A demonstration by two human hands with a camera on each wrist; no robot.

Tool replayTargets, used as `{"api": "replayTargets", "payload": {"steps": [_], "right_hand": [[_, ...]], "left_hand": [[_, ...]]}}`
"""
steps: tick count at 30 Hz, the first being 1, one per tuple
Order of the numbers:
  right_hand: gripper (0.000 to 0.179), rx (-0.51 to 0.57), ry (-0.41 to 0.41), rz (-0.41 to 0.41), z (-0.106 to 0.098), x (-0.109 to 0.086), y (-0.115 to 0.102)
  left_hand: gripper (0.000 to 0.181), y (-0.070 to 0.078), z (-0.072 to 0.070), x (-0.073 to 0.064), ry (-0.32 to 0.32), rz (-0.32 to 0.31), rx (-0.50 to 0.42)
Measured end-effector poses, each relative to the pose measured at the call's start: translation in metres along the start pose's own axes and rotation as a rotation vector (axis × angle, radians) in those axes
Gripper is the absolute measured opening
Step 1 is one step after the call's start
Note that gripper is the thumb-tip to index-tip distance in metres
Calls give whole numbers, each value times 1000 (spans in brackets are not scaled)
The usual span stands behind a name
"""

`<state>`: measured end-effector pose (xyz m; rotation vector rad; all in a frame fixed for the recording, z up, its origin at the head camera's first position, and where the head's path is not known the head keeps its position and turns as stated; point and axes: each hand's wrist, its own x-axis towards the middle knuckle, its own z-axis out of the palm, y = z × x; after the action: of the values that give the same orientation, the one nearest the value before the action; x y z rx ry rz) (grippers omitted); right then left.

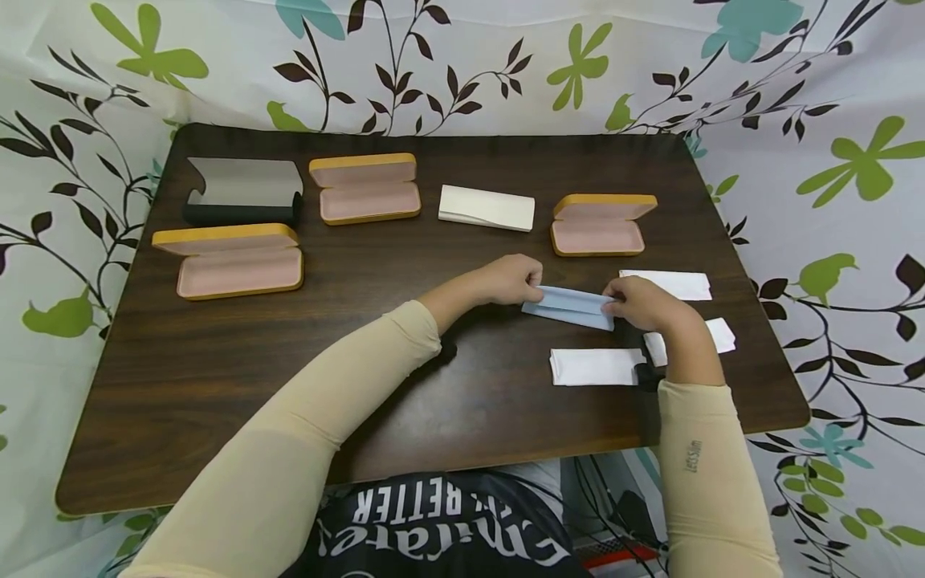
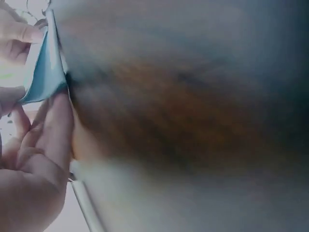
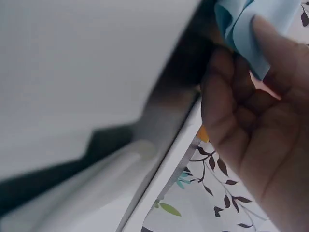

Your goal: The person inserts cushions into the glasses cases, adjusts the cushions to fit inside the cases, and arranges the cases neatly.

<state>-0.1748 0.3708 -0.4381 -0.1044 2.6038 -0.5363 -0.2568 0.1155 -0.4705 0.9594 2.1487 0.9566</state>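
Note:
A light blue folded cloth (image 1: 571, 307) is stretched between both hands, just above the table's right half. My left hand (image 1: 511, 279) pinches its left end; the left wrist view shows the cloth's folds (image 2: 47, 72) opening toward the camera, with the left fingers (image 2: 55, 130) beneath. At the other end my right hand (image 1: 639, 303) grips the cloth between thumb and fingers. In the right wrist view the blue fabric (image 3: 246, 34) curls in layers above the right palm (image 3: 270, 130). Around the right hand lie white folded pieces (image 1: 598, 367), partly covered by the hand and wrist.
Open yellow cases with pink lining stand at the left (image 1: 242, 273), back centre (image 1: 368, 201) and right (image 1: 598, 237). A dark case with a grey flap (image 1: 246, 185) sits back left. Behind the hands lies a cream folded piece (image 1: 486, 209). The brown table (image 1: 238, 401) has rounded corners.

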Motion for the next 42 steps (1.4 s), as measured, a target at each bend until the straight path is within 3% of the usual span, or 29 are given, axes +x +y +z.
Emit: {"api": "replayTargets", "payload": {"steps": [3, 6, 12, 15, 19, 27, 36, 42], "right_hand": [[18, 77, -7, -25, -5, 1, -2], [19, 227, -24, -41, -9, 2, -3], [28, 543, -72, -65, -8, 11, -9], [31, 634, -72, -63, -8, 13, -13], [35, 661, -45, -69, -5, 17, -23], [34, 668, -58, -123, 0, 35, -59], [31, 667, -40, -157, 6, 75, -116], [28, 679, -26, -150, 14, 100, -149]], "left_hand": [[24, -6, -6, -6, 9, -61, -252], [20, -10, -12, -12, 52, -112, -472], [10, -13, -23, -24, 94, -143, -698], [21, -15, -27, -28, 97, -153, -780], [32, -23, -34, -35, 116, -167, -793], [27, -42, -62, -70, 169, -212, -763], [31, -78, -86, -111, 340, -278, -788], [32, -94, -97, -134, 412, -320, -797]]}}
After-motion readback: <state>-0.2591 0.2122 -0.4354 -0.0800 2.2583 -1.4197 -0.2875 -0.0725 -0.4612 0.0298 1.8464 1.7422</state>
